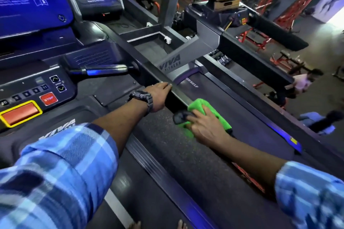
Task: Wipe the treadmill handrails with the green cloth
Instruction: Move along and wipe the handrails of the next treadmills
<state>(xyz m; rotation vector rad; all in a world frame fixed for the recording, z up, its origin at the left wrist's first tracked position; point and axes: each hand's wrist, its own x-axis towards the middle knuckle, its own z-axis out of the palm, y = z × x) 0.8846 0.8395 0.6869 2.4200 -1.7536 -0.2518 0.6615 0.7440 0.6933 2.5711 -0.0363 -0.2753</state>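
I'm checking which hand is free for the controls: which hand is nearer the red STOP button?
Left. The left hand grips the handrail just right of the STOP button; the right hand, on the green cloth, is farther right.

sleeves [61,169]: motion-blurred | green cloth [200,106]: partly under right hand [204,126]
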